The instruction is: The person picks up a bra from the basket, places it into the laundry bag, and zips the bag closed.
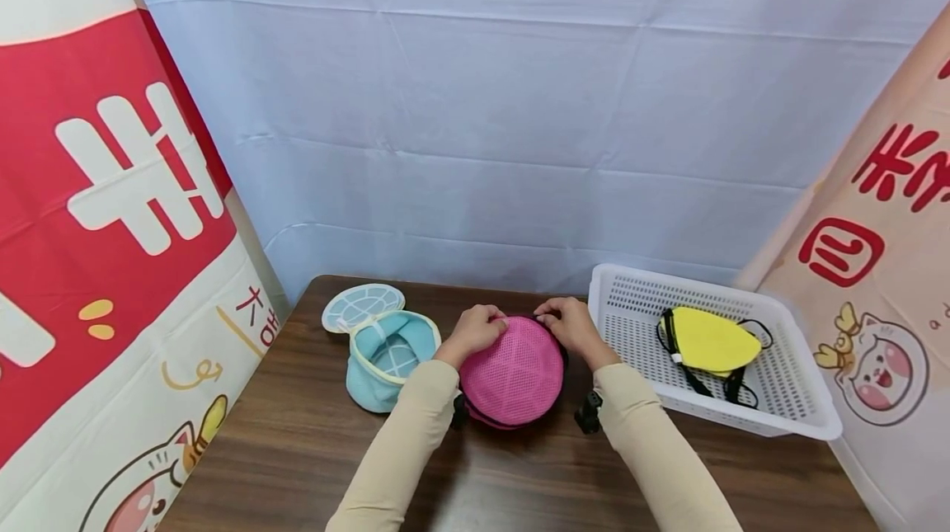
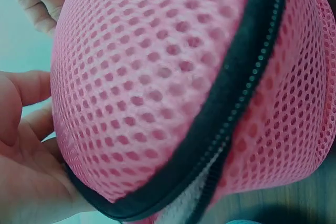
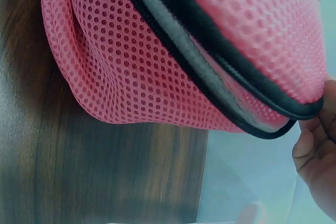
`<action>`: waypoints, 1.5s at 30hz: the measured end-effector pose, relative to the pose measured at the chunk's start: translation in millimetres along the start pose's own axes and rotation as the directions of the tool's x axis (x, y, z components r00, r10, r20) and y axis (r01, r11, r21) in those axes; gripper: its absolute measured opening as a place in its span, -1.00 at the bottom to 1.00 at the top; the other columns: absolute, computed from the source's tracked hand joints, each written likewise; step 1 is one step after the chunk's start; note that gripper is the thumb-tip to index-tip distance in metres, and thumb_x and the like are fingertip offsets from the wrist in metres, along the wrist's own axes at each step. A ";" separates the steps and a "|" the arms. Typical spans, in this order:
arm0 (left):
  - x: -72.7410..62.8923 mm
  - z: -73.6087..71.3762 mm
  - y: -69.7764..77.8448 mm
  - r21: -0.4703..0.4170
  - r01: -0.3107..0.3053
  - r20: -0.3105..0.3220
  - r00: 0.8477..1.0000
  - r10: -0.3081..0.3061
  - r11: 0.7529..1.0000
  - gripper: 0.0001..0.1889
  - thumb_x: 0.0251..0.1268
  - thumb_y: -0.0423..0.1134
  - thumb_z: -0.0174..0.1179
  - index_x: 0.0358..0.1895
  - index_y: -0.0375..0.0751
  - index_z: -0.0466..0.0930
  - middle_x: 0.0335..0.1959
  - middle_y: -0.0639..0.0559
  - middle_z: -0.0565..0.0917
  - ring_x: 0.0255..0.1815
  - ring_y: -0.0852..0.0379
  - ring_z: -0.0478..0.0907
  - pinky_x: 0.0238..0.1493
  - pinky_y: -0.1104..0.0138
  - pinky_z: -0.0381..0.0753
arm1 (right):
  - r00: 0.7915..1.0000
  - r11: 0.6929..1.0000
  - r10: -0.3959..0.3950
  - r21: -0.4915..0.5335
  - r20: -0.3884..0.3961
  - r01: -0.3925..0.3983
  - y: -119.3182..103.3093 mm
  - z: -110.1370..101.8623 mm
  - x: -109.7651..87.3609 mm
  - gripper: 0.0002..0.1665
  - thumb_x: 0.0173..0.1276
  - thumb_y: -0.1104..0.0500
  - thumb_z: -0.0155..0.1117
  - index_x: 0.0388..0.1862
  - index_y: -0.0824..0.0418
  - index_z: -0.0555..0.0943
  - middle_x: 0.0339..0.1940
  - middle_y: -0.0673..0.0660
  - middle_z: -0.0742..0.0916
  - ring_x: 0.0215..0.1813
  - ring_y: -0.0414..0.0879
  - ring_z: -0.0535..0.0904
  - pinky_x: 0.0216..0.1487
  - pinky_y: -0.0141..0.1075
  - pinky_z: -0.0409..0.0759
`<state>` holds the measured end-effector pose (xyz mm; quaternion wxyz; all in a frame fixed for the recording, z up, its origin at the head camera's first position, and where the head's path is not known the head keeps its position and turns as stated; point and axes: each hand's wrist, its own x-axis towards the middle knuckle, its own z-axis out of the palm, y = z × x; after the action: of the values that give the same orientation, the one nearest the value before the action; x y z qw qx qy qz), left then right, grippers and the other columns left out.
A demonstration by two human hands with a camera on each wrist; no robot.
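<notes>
A pink bag (image 2: 142, 77) partly hides the left hand (image 2: 29, 163) in wrist view.

Dark brown wood-grain tabletop (image 1: 282, 458) passable front-left; round pink mesh bag (image 1: 514, 374) blocks centre, white perforated plastic basket (image 1: 742, 420) right

Left of frame: red-and-white cloth (image 1: 37, 103) is bearing a large white character (image 1: 137, 181), small red "大" (image 1: 251, 302) (probable). Right edge: pinkish cloth (image 1: 920, 268) is showing red characters (image 1: 885, 172), boxed sign (image 1: 842, 251); neither is reading clearly.

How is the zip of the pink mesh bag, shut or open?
Open, at least partly: in the right wrist view, the pink mesh bag shows two black zip edges apart, a grey strip between them.
</notes>
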<state>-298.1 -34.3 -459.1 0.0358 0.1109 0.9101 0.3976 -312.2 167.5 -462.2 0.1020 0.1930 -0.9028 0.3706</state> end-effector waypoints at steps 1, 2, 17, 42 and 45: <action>0.5 0.3 -0.5 -0.004 -0.004 -0.007 1.000 0.004 1.000 -0.81 0.33 -0.19 0.07 -0.20 -0.17 0.65 -0.26 0.01 0.61 -0.22 0.07 0.50 -0.20 0.23 0.47 | 1.000 1.000 0.009 0.001 0.003 -0.009 -0.5 0.1 0.1 -0.88 0.20 0.38 0.25 -0.38 0.24 0.71 -0.37 0.11 0.72 -0.29 0.00 0.59 -0.27 -0.16 0.48; 0.9 0.5 -1.2 -0.009 -0.010 -0.016 1.000 0.010 1.000 -0.83 0.33 -0.20 0.07 -0.23 -0.16 0.64 -0.29 0.02 0.60 -0.24 0.08 0.49 -0.22 0.23 0.46 | 1.000 1.000 0.012 -0.001 0.005 -0.012 -0.9 0.3 0.2 -0.87 0.19 0.38 0.25 -0.38 0.24 0.71 -0.37 0.11 0.72 -0.28 0.00 0.59 -0.27 -0.16 0.48; -6.5 -3.8 -4.2 -0.106 -0.012 -0.071 0.997 0.005 0.994 -0.86 0.33 -0.21 0.09 -0.26 -0.10 0.63 -0.25 0.03 0.61 -0.21 0.07 0.48 -0.17 0.19 0.44 | 0.999 0.998 0.042 0.035 0.025 -0.043 -2.3 -4.1 -6.1 -0.83 0.21 0.38 0.23 -0.37 0.21 0.74 -0.34 0.10 0.73 -0.27 0.00 0.60 -0.26 -0.17 0.50; -11.7 -6.6 -6.3 -0.259 0.130 -0.210 0.960 -0.187 0.957 -0.87 0.29 -0.23 0.11 -0.30 -0.17 0.63 -0.31 -0.01 0.60 -0.21 0.01 0.49 -0.15 0.14 0.44 | 0.995 0.998 -0.020 0.056 -0.095 0.025 -1.8 -6.5 -17.1 -0.89 0.19 0.40 0.25 -0.38 0.27 0.69 -0.42 0.13 0.71 -0.43 -0.05 0.52 -0.40 -0.20 0.44; -11.5 -5.6 -7.5 -0.254 0.135 -0.232 0.953 -0.196 0.958 -0.86 0.29 -0.21 0.11 -0.27 -0.17 0.63 -0.30 -0.01 0.61 -0.19 0.00 0.50 -0.15 0.14 0.45 | 0.995 0.998 -0.015 0.060 -0.103 0.021 -0.9 -5.7 -19.3 -0.91 0.20 0.38 0.25 -0.37 0.28 0.68 -0.43 0.11 0.70 -0.42 -0.07 0.52 -0.38 -0.21 0.44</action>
<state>-289.1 -45.9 -461.0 -0.0354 -0.0231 0.8598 0.5089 -294.1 176.2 -463.9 0.1456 0.1850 -0.8828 0.4066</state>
